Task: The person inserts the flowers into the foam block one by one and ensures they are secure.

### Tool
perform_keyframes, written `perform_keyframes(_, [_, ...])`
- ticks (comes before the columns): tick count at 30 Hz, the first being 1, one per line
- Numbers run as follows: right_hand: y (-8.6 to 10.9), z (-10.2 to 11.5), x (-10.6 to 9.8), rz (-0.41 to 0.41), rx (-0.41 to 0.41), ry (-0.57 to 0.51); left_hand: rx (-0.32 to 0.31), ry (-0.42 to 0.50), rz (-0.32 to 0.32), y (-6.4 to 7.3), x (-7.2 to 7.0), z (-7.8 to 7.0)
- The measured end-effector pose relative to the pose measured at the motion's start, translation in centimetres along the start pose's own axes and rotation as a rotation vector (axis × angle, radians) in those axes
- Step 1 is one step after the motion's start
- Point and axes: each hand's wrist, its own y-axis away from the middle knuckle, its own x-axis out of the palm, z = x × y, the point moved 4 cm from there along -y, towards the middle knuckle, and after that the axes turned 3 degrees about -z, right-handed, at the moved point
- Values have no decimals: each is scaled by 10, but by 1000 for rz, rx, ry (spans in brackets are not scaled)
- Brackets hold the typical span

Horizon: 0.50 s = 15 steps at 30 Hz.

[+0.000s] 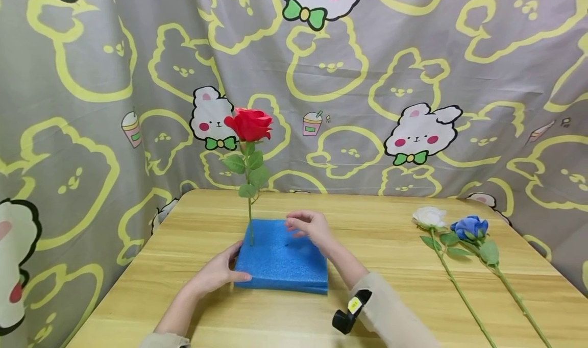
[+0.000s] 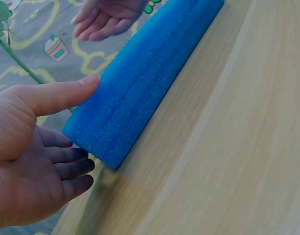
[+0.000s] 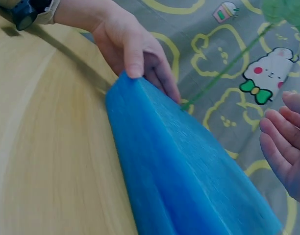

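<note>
A blue foam block (image 1: 285, 261) lies on the table, with an artificial red rose (image 1: 250, 125) standing upright in it near the left edge. My left hand (image 1: 216, 272) holds the block's near left corner; its thumb rests on the front edge and its fingers lie along the left side, as the left hand (image 3: 128, 46) also shows in the right wrist view. Over the back right part of the block hovers my right hand (image 1: 312, 229), fingers loosely bent, nothing in them. A small dark mark shows on the foam below it. The rose's bloom is outside both wrist views.
To the right on the wooden table (image 1: 376, 225) lie a white rose (image 1: 429, 217) and a blue rose (image 1: 469, 228), their stems pointing toward the near right. A patterned curtain (image 1: 349, 82) hangs behind the table. A black strap device (image 1: 351, 312) is on the right wrist.
</note>
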Motion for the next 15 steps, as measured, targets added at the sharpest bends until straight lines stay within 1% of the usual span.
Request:
perform_keyframes(5, [8,-3,-26,-36,13,41,4,-10,3,0,0,-1])
perform_keyframes(8, [14,-2,-40,-41,16,67,3,-3,4,0,0,-1])
perform_keyframes(15, [36,1,-75,-44,2,161,-1,17,12,1,0,-2])
